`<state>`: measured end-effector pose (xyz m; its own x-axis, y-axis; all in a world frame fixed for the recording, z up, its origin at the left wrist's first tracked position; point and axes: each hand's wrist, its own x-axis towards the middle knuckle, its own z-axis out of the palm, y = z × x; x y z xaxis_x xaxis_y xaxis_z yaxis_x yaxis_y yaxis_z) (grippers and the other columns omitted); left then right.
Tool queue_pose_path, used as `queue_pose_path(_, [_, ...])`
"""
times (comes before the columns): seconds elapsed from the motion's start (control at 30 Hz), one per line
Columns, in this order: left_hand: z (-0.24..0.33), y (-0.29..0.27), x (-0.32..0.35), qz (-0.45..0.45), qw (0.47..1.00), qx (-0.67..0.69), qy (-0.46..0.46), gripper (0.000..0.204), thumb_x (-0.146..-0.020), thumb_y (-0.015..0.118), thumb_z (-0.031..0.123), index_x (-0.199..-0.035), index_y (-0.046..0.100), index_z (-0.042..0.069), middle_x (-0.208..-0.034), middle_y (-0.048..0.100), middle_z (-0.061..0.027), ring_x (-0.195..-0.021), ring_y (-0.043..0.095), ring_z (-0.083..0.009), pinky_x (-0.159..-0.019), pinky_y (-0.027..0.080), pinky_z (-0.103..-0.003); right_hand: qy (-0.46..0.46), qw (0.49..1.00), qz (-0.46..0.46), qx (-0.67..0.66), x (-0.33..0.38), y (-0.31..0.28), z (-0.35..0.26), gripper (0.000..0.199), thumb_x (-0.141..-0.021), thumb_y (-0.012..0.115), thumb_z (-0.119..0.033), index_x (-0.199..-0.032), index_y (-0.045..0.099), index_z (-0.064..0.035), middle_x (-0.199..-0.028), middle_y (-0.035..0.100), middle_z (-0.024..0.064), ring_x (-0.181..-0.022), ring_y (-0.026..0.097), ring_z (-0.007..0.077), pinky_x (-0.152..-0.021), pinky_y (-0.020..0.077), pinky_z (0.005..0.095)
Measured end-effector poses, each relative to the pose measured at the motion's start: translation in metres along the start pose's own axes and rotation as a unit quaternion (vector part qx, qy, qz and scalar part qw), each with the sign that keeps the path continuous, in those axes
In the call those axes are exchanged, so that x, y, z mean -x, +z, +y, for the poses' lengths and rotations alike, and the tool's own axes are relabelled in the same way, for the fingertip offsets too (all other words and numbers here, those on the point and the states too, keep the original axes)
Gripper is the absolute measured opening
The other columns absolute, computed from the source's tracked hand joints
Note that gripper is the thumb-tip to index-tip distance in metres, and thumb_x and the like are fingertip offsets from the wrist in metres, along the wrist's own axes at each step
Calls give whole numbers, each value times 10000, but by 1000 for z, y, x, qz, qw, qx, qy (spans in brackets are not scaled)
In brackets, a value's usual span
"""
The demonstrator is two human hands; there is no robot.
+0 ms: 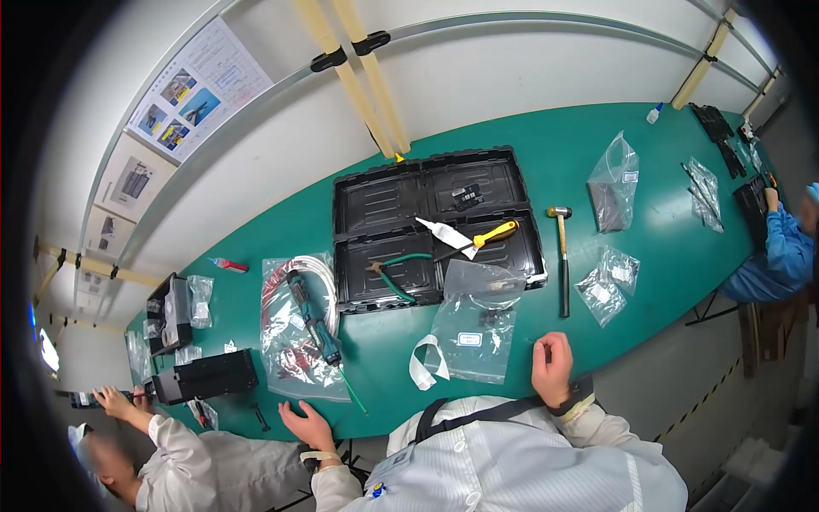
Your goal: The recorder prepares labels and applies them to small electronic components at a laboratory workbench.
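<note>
clear bag lies between my hands, right hand curled holding nothing, left hand open; a careless grab could sweep the ribbon off.

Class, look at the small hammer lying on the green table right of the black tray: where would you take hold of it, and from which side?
Probably the dark lower handle of the hammer, approached from above. It lies flat with its head at the far end and the grip end pointing toward the person. The right hand is nearest, and bare table on both sides leaves finger room.
</note>
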<state>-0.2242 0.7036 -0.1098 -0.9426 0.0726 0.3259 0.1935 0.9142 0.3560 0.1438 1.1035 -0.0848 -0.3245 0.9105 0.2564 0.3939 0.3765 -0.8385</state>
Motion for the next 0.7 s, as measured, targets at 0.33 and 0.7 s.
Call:
queue_pose_path(0.33, [-1, 1, -1, 1, 1000, -6, -4, 470, -1023, 588, 256, -1340, 547, -89, -1506, 482, -268, -1395, 454, -424, -1161, 369, -489, 0, 1000, 0, 9, 1, 1, 2, 66, -904, 642, -13, -935, 586, -30, -936, 608, 122, -692, 561, 267, -661, 453, 388])
queue_pose_path(0.7, [2, -1, 0, 0, 1000, 2, -3, 464, -1023, 588, 257, -1329, 555, -91, -1505, 479, -269, -1394, 453, -426, -1162, 367, -491, 5, 1000, 4, 3, 2, 0, 4, 74, -896, 650, -12, -935, 589, -30, -923, 609, 121, -688, 560, 259, -659, 454, 383])
